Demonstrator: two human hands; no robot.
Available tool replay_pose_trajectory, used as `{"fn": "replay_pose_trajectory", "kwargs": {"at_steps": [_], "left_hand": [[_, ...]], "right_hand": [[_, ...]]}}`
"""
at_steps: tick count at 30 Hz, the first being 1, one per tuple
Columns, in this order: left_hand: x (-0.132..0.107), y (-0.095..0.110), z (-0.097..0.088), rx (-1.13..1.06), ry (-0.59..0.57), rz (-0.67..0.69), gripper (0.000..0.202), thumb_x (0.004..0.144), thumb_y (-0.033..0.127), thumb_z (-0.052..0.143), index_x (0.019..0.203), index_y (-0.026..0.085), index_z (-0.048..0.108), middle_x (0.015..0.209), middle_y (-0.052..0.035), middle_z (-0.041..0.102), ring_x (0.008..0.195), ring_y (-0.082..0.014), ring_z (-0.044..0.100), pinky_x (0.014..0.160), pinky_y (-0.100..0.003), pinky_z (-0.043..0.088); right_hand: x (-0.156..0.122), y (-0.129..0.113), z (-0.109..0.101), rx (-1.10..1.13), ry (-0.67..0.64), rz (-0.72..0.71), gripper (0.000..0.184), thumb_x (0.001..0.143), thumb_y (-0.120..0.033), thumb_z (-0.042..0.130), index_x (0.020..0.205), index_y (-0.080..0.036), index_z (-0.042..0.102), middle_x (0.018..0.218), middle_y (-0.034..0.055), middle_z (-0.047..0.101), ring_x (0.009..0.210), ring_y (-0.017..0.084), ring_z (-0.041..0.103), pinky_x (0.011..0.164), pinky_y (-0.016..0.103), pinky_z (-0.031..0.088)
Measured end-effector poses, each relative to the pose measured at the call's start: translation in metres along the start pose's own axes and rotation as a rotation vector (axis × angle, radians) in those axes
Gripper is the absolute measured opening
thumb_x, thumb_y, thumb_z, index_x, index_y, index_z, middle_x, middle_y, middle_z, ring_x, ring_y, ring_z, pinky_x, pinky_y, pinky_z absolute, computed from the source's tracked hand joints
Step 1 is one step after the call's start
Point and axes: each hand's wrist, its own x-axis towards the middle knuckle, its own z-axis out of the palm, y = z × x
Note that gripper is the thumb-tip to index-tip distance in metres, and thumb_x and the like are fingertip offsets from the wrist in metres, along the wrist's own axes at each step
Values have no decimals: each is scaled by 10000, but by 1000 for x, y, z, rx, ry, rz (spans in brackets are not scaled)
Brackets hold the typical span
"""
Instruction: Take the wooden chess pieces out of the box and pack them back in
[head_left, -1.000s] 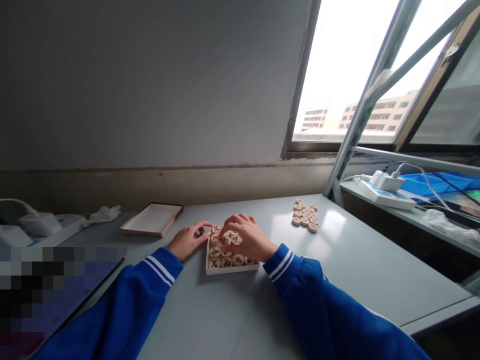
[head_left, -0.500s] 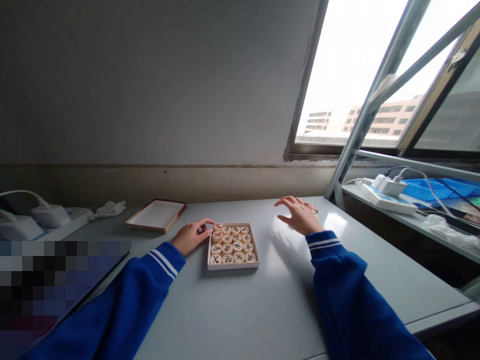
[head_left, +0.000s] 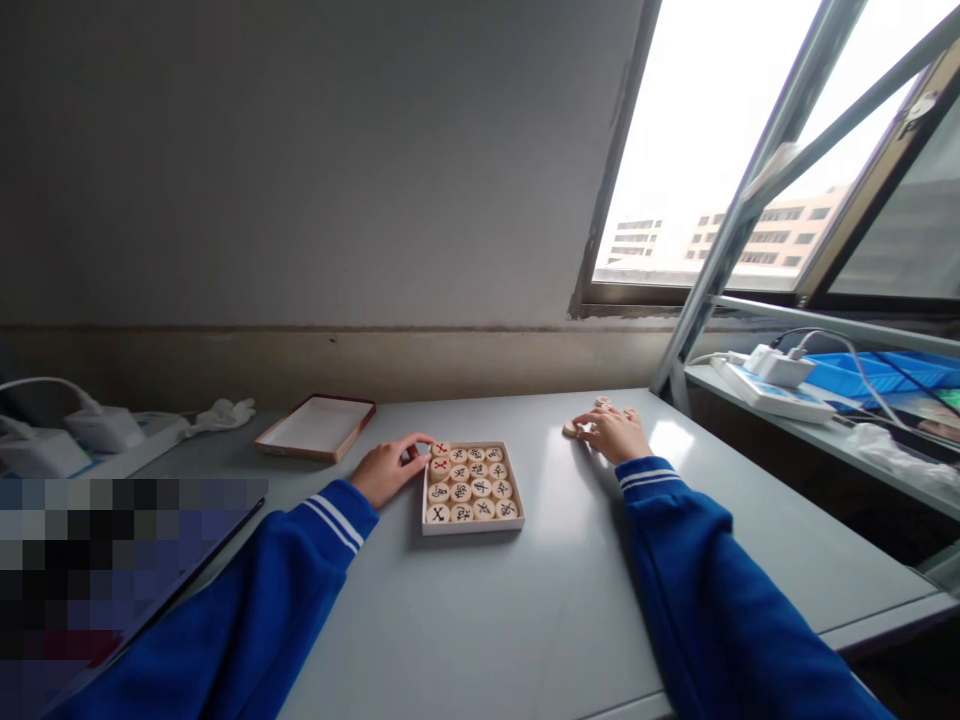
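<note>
A shallow white box holds rows of round wooden Chinese chess pieces; most bear black characters. Two pieces with red characters sit raised in its far left corner. My left hand is curled beside that corner, thumb and index finger gripping the box edge there. To the right, my right hand has its thumb and fingertips closed around a loose Chinese chess piece on the table. Another loose piece lies behind this hand, which partly hides the ones there.
The box's lid lies inside-up at the back left of the grey table. A power strip with chargers is at the far left, above a pixelated screen. At right, a metal-framed shelf holds another strip and a blue tray.
My right hand has come down to the table and its fingers have closed in on a loose chess piece. My left hand stays at the box corner.
</note>
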Motion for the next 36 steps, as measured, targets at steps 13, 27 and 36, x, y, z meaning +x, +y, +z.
{"fn": "replay_pose_trajectory", "kwargs": {"at_steps": [13,27,36], "left_hand": [[-2,3,-1,11,-8,-9,371,767,422,367,1021,224,552,765,0,592,630,-138,511,596,-236,363],[-1,1,0,18,9,-11,365,769,428,376,1016,228,556,729,8,581,614,-136,511,568,-228,354],[-1,2,0,0,-6,-16,381,768,445,364,1018,227,552,764,-2,586,606,-139,505,573,-236,352]], "right_hand": [[2,-24,-4,375,-54,-218,140,771,-188,507,838,-169,629,884,63,626,774,155,596,743,274,441],[-1,-26,-5,467,-46,-116,155,754,-217,525,859,-197,638,812,42,669,747,164,622,684,269,461],[-4,-9,-11,35,24,-83,167,737,-359,538,741,-233,648,795,44,662,916,240,539,847,440,296]]}}
